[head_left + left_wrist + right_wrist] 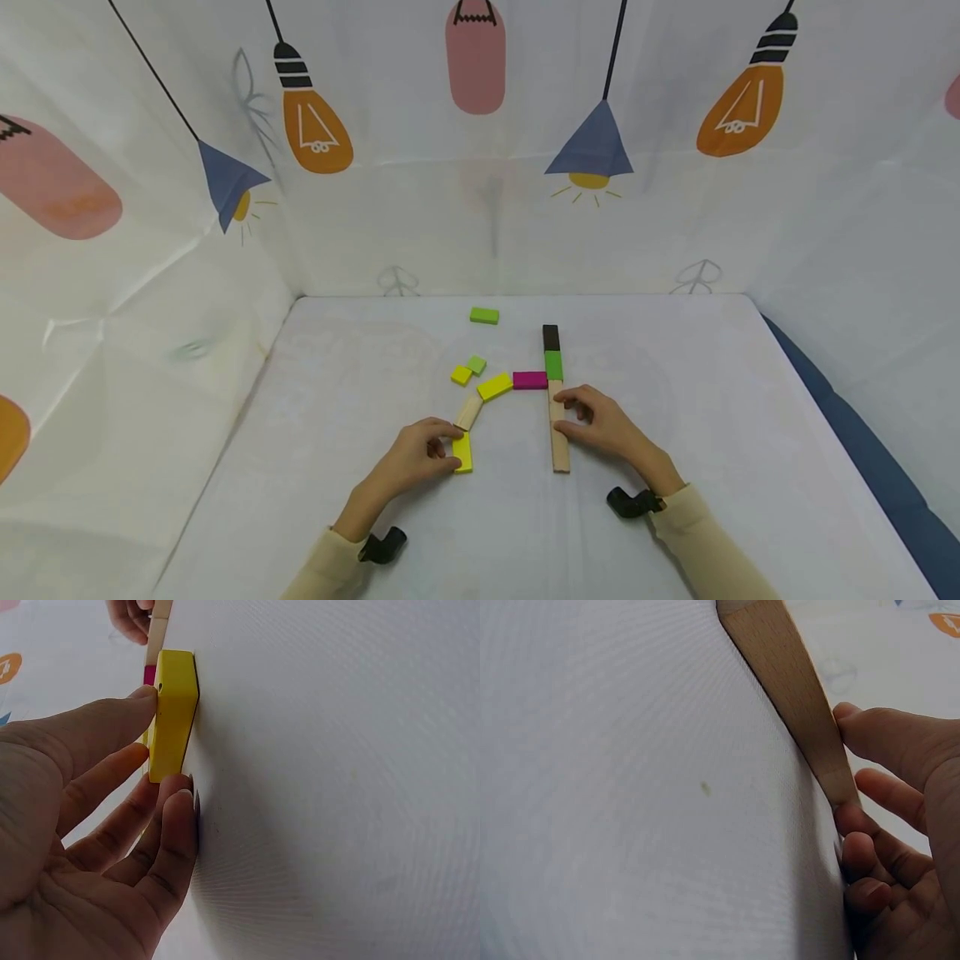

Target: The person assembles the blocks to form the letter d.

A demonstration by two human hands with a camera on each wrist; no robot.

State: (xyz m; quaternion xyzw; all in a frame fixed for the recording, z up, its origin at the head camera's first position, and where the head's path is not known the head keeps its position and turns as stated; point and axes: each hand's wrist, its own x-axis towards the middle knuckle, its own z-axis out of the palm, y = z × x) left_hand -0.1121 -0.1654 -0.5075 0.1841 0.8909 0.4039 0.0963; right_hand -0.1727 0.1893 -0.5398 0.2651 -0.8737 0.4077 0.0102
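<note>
My left hand (448,447) grips a yellow block (462,452) lying flat on the white table (375,517). In the left wrist view the thumb and fingers of the left hand (142,754) press the side and near end of the yellow block (174,712). My right hand (564,414) holds the right edge of a long wooden plank (558,446) with curled fingers. In the right wrist view the fingertips (849,814) touch the wooden plank (787,675). A green block (553,364) and a black block (551,337) continue the plank's line away from me.
A short wooden block (468,412), a yellow block (495,386) and a magenta block (529,380) form an arc between the hands. Small yellow (461,375) and green (476,364) squares lie behind it. A lone green block (484,315) lies farther back. Patterned cloth walls enclose the table.
</note>
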